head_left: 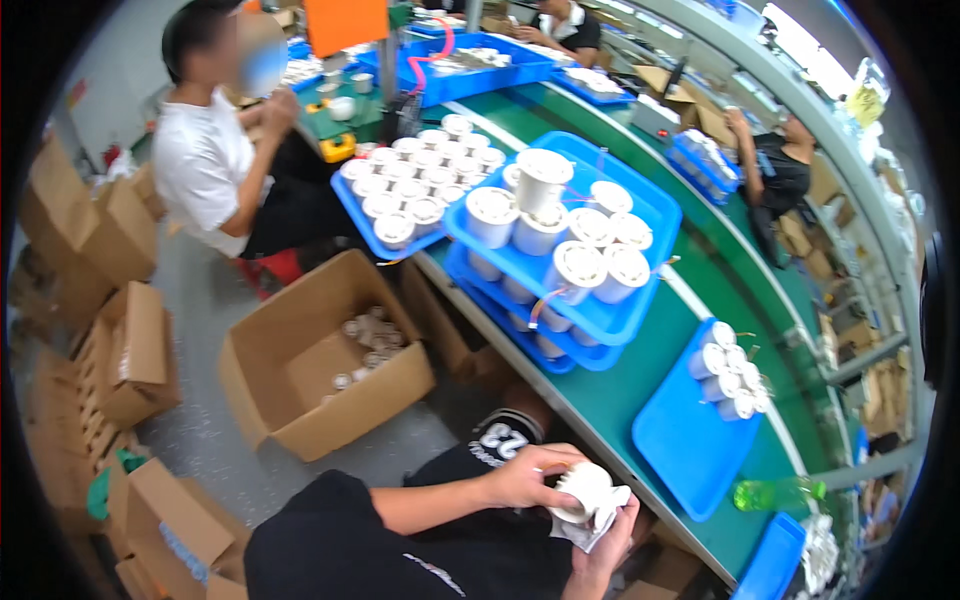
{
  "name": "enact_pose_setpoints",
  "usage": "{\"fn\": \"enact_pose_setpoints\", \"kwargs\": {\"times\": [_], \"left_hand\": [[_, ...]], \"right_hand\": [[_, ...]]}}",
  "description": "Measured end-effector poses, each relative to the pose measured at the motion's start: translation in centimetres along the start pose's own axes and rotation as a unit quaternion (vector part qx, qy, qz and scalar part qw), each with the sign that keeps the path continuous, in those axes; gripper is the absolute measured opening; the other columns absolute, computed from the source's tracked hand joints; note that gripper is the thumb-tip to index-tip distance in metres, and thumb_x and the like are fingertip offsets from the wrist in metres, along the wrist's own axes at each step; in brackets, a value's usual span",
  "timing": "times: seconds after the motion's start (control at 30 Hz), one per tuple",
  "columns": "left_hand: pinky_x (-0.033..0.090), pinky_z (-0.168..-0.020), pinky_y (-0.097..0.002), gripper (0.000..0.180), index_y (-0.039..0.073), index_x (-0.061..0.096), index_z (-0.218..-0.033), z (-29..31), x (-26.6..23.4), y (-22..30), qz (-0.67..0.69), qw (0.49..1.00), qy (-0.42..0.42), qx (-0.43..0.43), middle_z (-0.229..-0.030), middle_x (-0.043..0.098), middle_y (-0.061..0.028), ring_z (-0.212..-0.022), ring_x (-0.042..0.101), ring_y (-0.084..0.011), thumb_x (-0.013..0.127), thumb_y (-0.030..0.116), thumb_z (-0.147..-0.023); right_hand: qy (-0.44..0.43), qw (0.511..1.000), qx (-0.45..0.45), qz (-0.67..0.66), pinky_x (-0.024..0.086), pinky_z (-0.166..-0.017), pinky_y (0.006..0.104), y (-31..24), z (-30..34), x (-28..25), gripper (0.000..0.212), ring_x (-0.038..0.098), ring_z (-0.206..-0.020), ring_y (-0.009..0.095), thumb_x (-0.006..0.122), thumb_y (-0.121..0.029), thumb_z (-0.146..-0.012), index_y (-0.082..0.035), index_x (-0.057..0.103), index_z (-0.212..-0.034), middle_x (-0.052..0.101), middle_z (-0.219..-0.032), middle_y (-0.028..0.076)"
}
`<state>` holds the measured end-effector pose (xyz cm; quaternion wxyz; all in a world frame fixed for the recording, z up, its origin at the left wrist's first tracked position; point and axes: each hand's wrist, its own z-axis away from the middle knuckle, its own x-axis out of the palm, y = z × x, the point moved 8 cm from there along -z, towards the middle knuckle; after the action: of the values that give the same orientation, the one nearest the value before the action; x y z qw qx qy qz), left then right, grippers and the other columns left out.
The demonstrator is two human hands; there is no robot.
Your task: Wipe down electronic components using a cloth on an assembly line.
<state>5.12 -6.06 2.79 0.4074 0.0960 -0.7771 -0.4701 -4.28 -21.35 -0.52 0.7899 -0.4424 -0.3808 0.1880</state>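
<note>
Over my lap, my left hand grips a white round plastic part with a toothed rim, thumb and fingers pressed on its side. My right hand is closed around a crumpled white cloth or tissue, which lies against the lower side of that part. The cloth covers some of the part. Nearest to my hands on the right is the edge of a green conveyor table. On it stands a blue tray with several white cylindrical parts at its far end.
Ahead, stacked blue trays hold white cylinders with thin wires; another full tray adjoins them. An open cardboard box with small white parts stands on the floor at left. A green bottle lies at right. Co-workers sit around the green conveyor.
</note>
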Motion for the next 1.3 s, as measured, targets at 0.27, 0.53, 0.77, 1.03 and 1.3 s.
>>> {"fn": "enact_pose_setpoints", "kwargs": {"times": [0.27,0.53,0.77,1.03,1.3], "left_hand": [[0.040,-0.100,-0.0296,0.048,-0.005,0.061,-0.116,1.4,-4.2,1.8,-0.009,0.999,0.003,0.037,-0.115,0.057,-0.0102,-0.110,0.055,-0.0181,0.078,0.009,-0.073],[0.044,-0.092,-0.0312,0.041,0.001,0.064,-0.111,5.7,-8.7,6.3,-0.125,0.987,0.071,0.072,-0.108,0.062,-0.0084,-0.102,0.058,-0.0198,0.078,0.018,-0.076],[0.041,-0.097,-0.0296,0.048,-0.002,0.062,-0.116,6.9,-10.4,5.2,-0.098,0.987,0.119,0.045,-0.113,0.059,-0.0085,-0.108,0.055,-0.0179,0.080,0.015,-0.075],[0.044,-0.092,-0.0288,0.044,-0.001,0.064,-0.113,7.4,-11.8,5.4,-0.138,0.975,0.160,0.071,-0.111,0.061,-0.0064,-0.102,0.057,-0.0164,0.079,0.018,-0.076],[0.041,-0.098,-0.0305,0.049,-0.005,0.060,-0.119,8.9,-11.7,4.5,-0.142,0.978,0.150,0.030,-0.117,0.056,-0.0100,-0.111,0.054,-0.0195,0.077,0.004,-0.074]], "right_hand": [[-0.161,0.842,-0.373,0.355,0.049,-0.073,0.0299,-20.7,0.9,13.6,0.056,0.057,-0.085,0.017,0.042,-0.051,-0.093,0.000,0.058,-0.112,0.057,-0.103,0.010],[-0.318,0.411,-0.426,0.741,0.049,-0.082,0.0432,-16.3,-1.7,46.4,0.068,0.064,-0.092,0.037,0.065,-0.056,-0.079,0.002,0.061,-0.115,0.066,-0.096,0.026],[-0.276,0.357,-0.337,0.826,0.051,-0.084,0.0406,-13.9,-6.7,47.6,0.084,0.067,-0.090,0.035,0.070,-0.068,-0.065,0.004,0.065,-0.107,0.068,-0.094,0.023],[-0.350,0.376,-0.322,0.796,0.050,-0.082,0.0387,-12.3,-7.5,49.0,0.072,0.066,-0.091,0.033,0.072,-0.057,-0.068,0.005,0.066,-0.105,0.067,-0.098,0.023],[-0.366,0.456,-0.396,0.708,0.047,-0.068,0.0343,-15.1,-6.8,49.1,0.049,0.061,-0.077,0.020,0.067,-0.043,-0.074,0.004,0.063,-0.088,0.062,-0.077,0.015]]}}
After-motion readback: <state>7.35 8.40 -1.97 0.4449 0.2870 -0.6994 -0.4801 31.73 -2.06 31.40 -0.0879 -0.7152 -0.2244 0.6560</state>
